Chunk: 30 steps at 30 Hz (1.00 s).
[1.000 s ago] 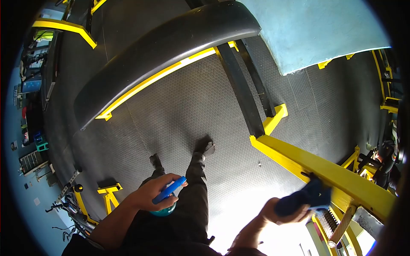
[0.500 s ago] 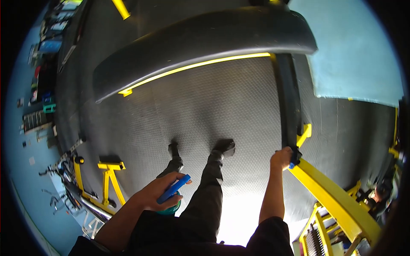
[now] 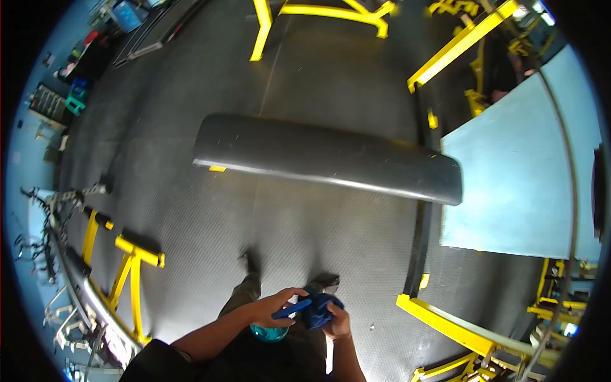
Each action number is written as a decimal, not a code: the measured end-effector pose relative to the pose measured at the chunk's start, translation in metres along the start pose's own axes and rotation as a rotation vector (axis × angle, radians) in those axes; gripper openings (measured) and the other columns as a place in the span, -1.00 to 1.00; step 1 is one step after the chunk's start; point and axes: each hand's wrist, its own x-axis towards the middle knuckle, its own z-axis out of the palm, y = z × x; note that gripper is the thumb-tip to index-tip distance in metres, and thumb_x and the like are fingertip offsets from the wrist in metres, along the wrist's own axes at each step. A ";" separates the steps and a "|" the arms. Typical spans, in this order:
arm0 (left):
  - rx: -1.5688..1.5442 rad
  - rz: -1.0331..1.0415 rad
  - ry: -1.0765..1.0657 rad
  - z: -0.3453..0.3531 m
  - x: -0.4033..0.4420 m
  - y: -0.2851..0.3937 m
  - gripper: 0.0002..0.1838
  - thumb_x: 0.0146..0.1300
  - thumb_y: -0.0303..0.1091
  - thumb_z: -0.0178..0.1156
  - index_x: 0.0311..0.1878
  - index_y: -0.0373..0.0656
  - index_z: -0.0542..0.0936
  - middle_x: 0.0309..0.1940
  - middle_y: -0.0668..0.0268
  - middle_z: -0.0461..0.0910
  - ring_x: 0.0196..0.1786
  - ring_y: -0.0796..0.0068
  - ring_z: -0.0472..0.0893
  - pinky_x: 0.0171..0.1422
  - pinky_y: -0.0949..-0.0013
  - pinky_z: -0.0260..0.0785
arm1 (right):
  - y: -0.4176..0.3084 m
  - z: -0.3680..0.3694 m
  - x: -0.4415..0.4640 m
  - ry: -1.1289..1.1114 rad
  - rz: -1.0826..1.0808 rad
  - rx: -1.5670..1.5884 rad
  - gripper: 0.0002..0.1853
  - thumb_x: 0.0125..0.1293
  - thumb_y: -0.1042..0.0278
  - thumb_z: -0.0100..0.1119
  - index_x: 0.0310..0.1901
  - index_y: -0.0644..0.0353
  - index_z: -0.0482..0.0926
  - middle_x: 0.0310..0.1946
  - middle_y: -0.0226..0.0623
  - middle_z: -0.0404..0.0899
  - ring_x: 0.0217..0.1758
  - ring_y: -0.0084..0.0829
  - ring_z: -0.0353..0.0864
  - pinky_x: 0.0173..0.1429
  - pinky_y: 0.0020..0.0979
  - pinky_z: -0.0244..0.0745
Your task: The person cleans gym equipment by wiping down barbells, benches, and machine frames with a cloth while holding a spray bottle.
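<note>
My left hand [image 3: 266, 312] is closed around a spray bottle [image 3: 269, 333] with a blue trigger head and a round teal body, held low in front of me. Right beside it, my right hand [image 3: 339, 323] grips a bunched dark blue cloth [image 3: 316, 312]. The spray head points toward the cloth and appears to touch or nearly touch it. Beyond both hands lies a long black padded bench [image 3: 331, 156], its surface dotted with small pale specks.
A yellow frame beam [image 3: 445, 326] runs at the lower right, joined to a black upright. Yellow stands [image 3: 135, 254] are on the left. A light blue panel [image 3: 509, 184] is at the right. Dark textured rubber floor [image 3: 191, 210] spreads beneath.
My right hand has left the yellow and black frame and come inward with the cloth to the spray bottle. The view has shifted, so the bench appears farther away.
</note>
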 end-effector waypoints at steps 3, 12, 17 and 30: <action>0.024 0.277 -0.048 -0.049 -0.042 0.012 -0.23 0.14 -0.44 0.30 0.39 -0.09 0.14 0.14 0.22 0.36 0.11 0.36 0.51 0.24 0.28 0.31 | 0.006 0.062 0.013 -0.157 -0.052 -0.094 -0.45 0.25 0.01 0.21 0.07 0.34 0.48 -0.09 -0.17 0.60 -0.07 -0.33 0.61 0.05 -0.29 0.53; 0.302 0.603 0.093 -0.180 -0.168 0.051 -0.28 0.11 -0.38 0.29 0.36 -0.16 0.27 0.35 0.05 0.20 0.36 0.13 0.29 0.42 0.21 0.11 | 0.052 0.262 0.036 -0.181 -0.366 -0.507 -0.58 0.36 0.15 0.13 0.06 0.36 0.51 0.10 -0.12 0.51 0.16 -0.28 0.47 0.29 -0.27 0.31; 0.290 0.580 0.047 -0.220 -0.182 0.097 -0.36 0.15 -0.40 0.26 0.34 -0.15 0.35 0.42 0.00 0.14 0.45 0.10 0.20 0.48 0.18 0.02 | 0.045 0.311 0.045 -0.128 -0.861 -0.838 -0.73 0.36 0.28 0.15 -0.05 0.29 0.60 0.17 -0.12 0.45 0.23 -0.30 0.41 0.32 -0.30 0.27; 0.467 0.531 -0.204 -0.275 -0.081 0.165 -0.42 0.06 -0.30 0.40 0.19 -0.14 0.51 0.45 0.08 -0.13 0.46 0.07 0.12 0.48 0.15 0.02 | -0.028 0.350 0.095 0.045 -0.705 -0.747 -0.50 0.44 -0.02 0.00 0.17 0.24 0.50 0.19 -0.17 0.40 0.26 -0.33 0.39 0.34 -0.34 0.29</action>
